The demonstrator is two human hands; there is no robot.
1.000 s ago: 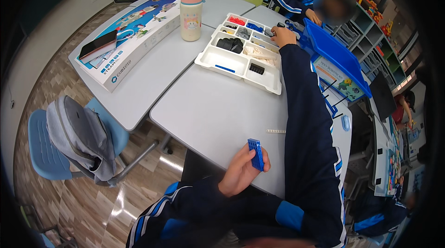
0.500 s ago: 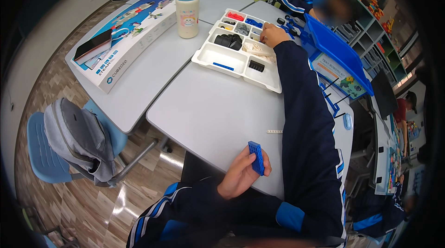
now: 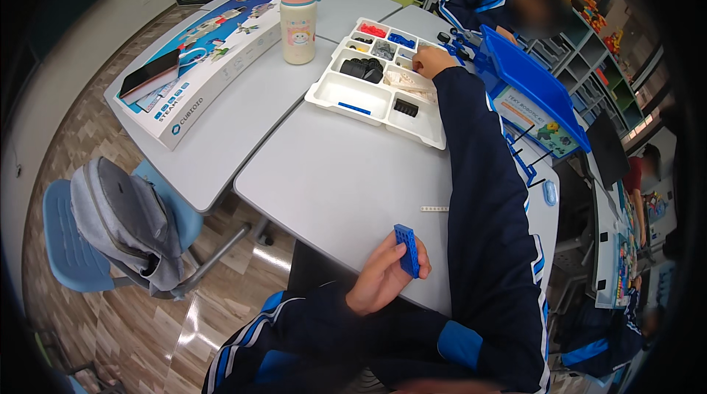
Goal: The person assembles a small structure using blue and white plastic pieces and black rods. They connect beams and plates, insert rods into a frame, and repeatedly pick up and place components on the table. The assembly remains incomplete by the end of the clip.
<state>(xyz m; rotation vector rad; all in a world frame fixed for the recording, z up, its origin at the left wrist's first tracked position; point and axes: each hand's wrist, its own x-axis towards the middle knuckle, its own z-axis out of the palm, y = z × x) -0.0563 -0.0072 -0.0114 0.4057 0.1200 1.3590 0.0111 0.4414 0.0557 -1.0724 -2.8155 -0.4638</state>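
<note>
Low at the table's near edge, my left hand point(image 3: 378, 280) grips a blue studded building block point(image 3: 406, 250), held upright between thumb and fingers. My right arm reaches far forward, and my right hand point(image 3: 433, 62) is at a small compartment on the right side of the white sorting tray point(image 3: 346, 115). Its fingers are bent down and drawn together; whatever they pinch is hidden. Around it in the tray lie red pieces point(image 3: 373, 30), blue pieces point(image 3: 401, 40), grey pieces point(image 3: 383, 49), black wheels point(image 3: 361, 68) and cream beams point(image 3: 409, 83).
A white beam point(image 3: 434, 209) lies beside my right sleeve. Right of the tray stand a blue bin point(image 3: 534, 74) and blue-and-black assembled parts point(image 3: 523, 162). A bottle point(image 3: 298, 22) and a flat box point(image 3: 213, 62) with a phone point(image 3: 149, 74) are at left. Another person point(image 3: 475, 0) sits across.
My right hand has shifted slightly left and down within the same small compartment area. My left hand keeps the blue block in the same place.
</note>
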